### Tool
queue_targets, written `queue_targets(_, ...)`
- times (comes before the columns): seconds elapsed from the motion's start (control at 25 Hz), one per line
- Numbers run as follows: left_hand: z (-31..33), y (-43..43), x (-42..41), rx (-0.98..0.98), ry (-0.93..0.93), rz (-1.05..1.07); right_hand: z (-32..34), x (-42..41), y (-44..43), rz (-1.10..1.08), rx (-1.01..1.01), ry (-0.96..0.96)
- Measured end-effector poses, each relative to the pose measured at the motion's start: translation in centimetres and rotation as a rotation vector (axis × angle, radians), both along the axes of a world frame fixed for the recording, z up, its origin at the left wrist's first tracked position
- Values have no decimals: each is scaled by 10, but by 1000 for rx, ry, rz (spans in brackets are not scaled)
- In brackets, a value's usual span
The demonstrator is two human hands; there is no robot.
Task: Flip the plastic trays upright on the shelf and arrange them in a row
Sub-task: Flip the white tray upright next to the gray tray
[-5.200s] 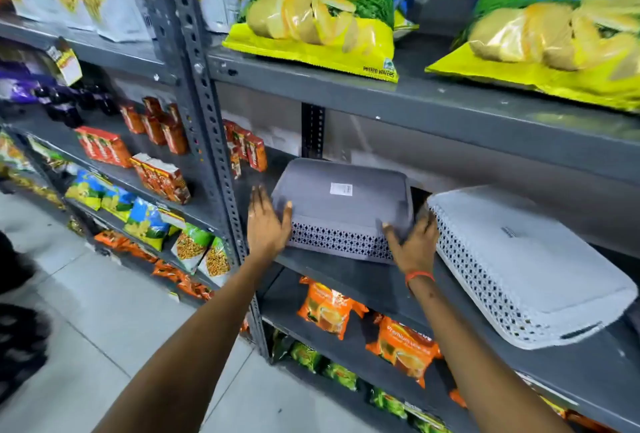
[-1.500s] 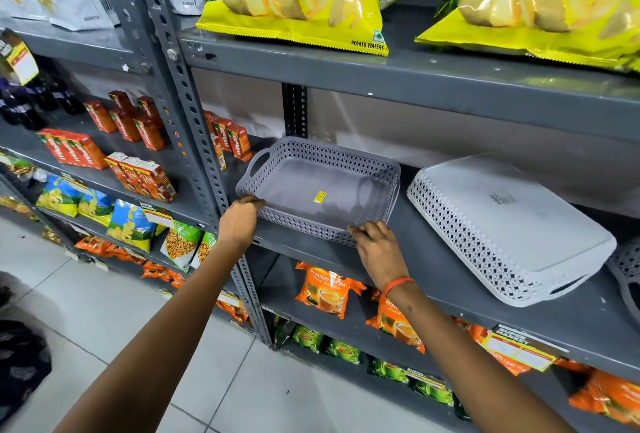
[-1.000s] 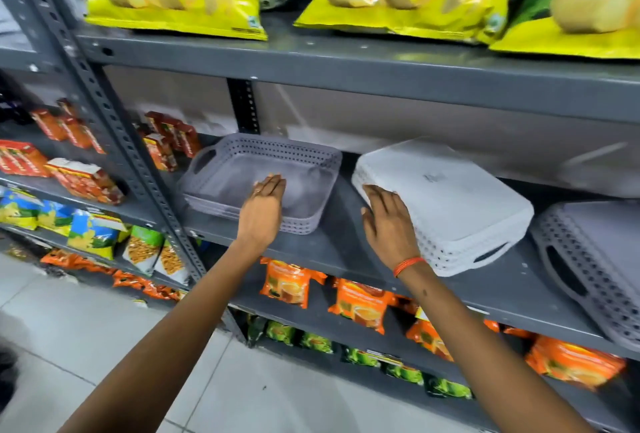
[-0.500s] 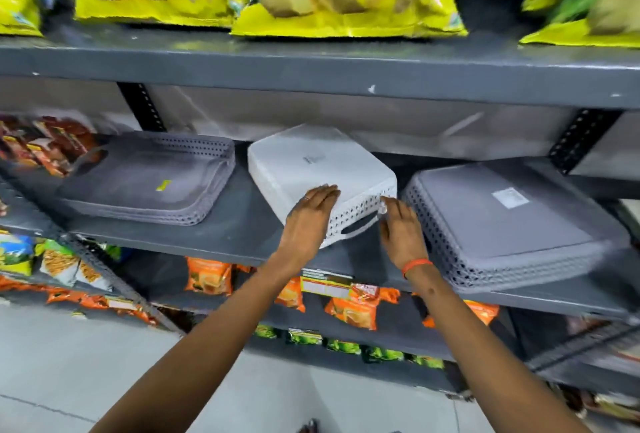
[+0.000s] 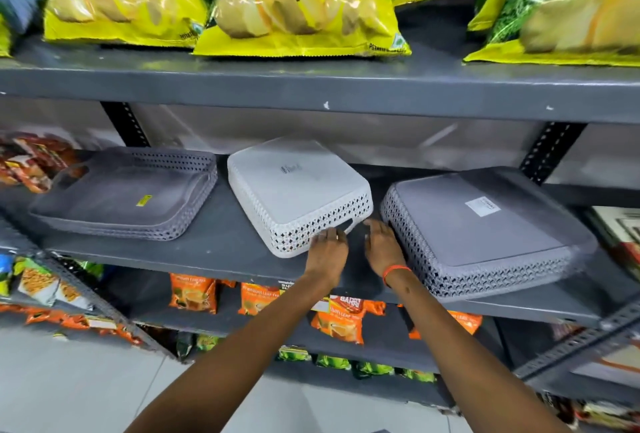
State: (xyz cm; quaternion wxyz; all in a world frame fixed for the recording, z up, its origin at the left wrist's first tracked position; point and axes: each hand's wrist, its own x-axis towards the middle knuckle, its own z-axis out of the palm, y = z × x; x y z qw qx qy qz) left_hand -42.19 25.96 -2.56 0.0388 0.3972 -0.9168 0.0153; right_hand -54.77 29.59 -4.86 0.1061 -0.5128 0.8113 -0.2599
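Three plastic trays lie on the grey middle shelf. The grey tray on the left stands upright, with its open side up. The white tray in the middle is upside down and turned at an angle. The grey tray on the right is also upside down, with a white label on its base. My left hand touches the white tray's near end by its handle slot, fingers apart. My right hand hovers open in the gap between the white tray and the right grey tray.
Yellow potato wafer bags fill the shelf above. Orange packets hang on the shelf below. Red snack packs lie at the far left of the tray shelf. A black slotted upright stands behind the right tray.
Both hands slid from the top of the white tray down to its near end. The camera view shifted slightly; the trays have not moved.
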Motion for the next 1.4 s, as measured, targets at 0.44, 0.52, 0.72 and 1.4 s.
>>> queue_targets(0.44,93,-18,37,25,894,73,37,12,-52,100,-166,-149)
queue_targets(0.52,99,-30,45,2,1066,226,36,15,-59,202,-143,-98)
queue_targets(0.72,70,-62,73,354,1343,508,13,18,-63,382,-116,154)
queue_targets(1.4,14,-64,83,113,134,156,9,22,-77,382,-159,482)
